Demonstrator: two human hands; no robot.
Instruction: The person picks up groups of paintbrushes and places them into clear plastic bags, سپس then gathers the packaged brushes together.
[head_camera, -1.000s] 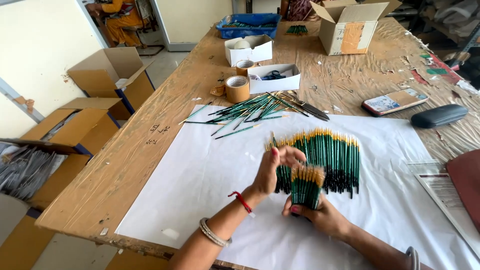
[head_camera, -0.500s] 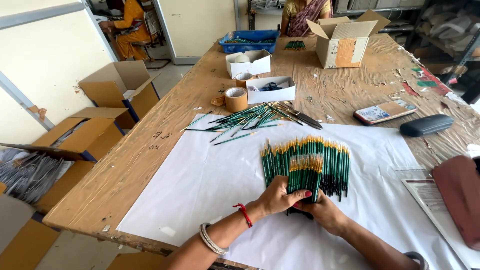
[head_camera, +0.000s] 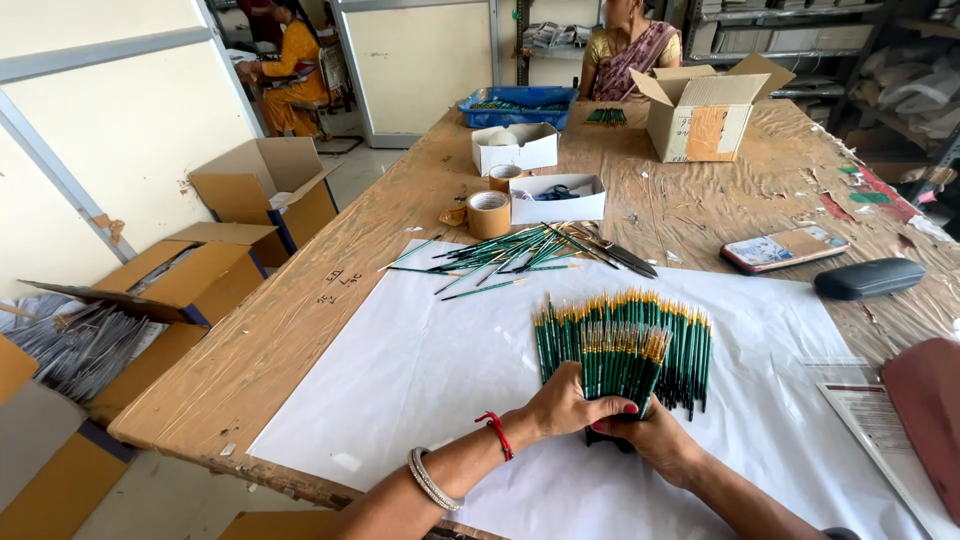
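A thick bundle of green-handled paint brushes (head_camera: 618, 362) with gold ferrules stands fanned on a large white paper sheet (head_camera: 420, 370). My left hand (head_camera: 568, 404) wraps around the bundle's lower end from the left, and my right hand (head_camera: 650, 436) cups it from below and the right. A flat row of the same brushes (head_camera: 690, 340) lies on the paper just behind the bundle. Further back a loose pile of green brushes (head_camera: 510, 252) is scattered by the paper's far edge.
A tape roll (head_camera: 489, 214), two small white boxes (head_camera: 557, 198), a blue tray (head_camera: 518, 104) and an open cardboard box (head_camera: 698, 118) stand further back. A phone (head_camera: 784, 249) and dark case (head_camera: 868, 279) lie at right. Cardboard boxes (head_camera: 190, 280) sit on the floor at left. A seated person (head_camera: 630, 50) faces the table's far end.
My left hand came down from the brush tips to the bundle's base. Both hands now close around the bundle's lower end, and the camera view has tilted up.
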